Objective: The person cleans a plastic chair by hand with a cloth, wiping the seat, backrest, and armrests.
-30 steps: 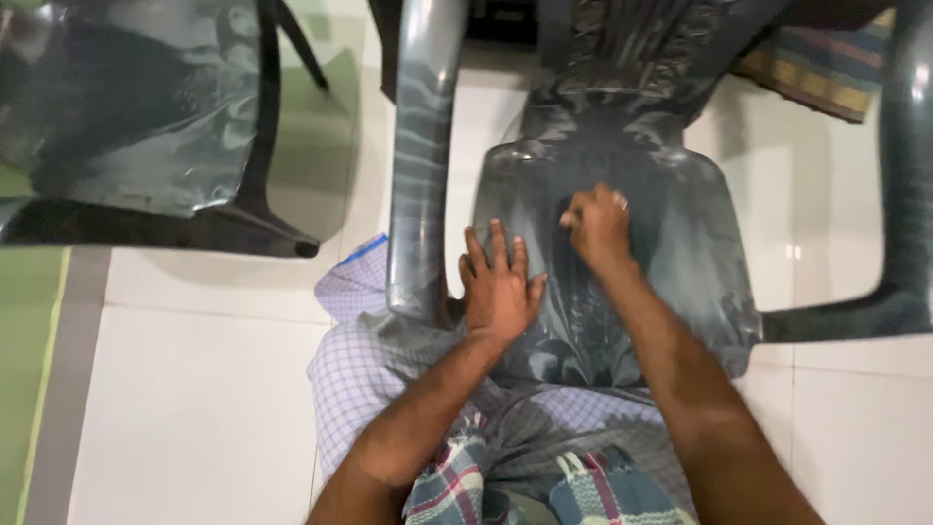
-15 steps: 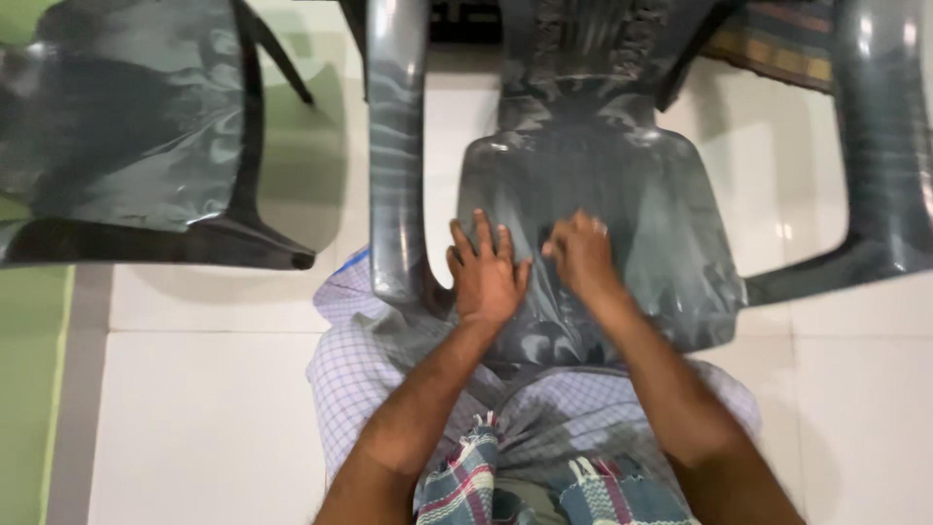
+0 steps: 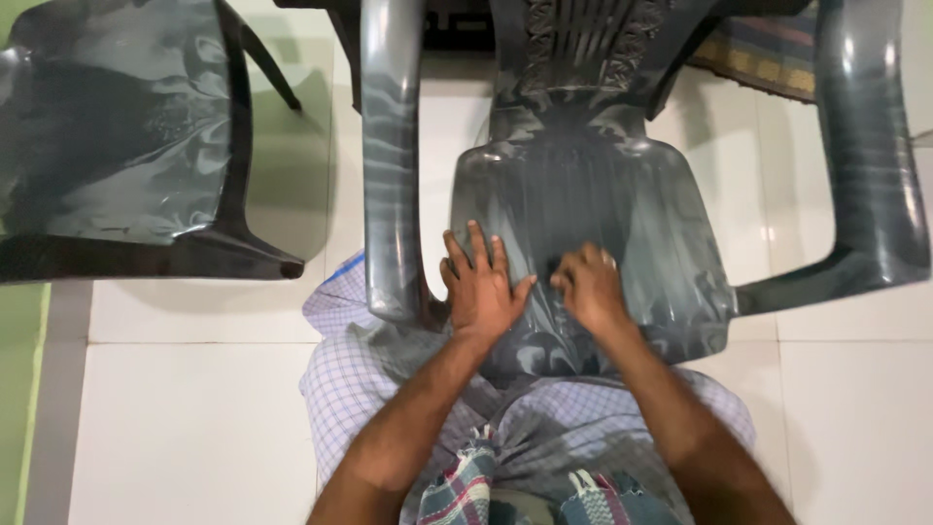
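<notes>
A dark grey plastic armchair (image 3: 583, 185) stands right in front of me, its seat facing me. My left hand (image 3: 481, 290) lies flat on the front left of the seat, fingers spread, close to the left armrest (image 3: 392, 165). Just to its right, my right hand (image 3: 589, 289) rests on the seat with its fingers curled under. No object shows in either hand. My checked wrap (image 3: 360, 379) touches the seat's front edge.
A second dark plastic chair (image 3: 117, 146) stands at the left. The armchair's right armrest (image 3: 865, 146) reaches out at the right. A striped rug (image 3: 768, 53) lies at the top right. White floor tiles (image 3: 194, 428) spread below, with a green strip (image 3: 19, 389) at the far left.
My right hand has slid back along the seat toward its front edge, level with my left hand. The left hand stays flat and has barely shifted.
</notes>
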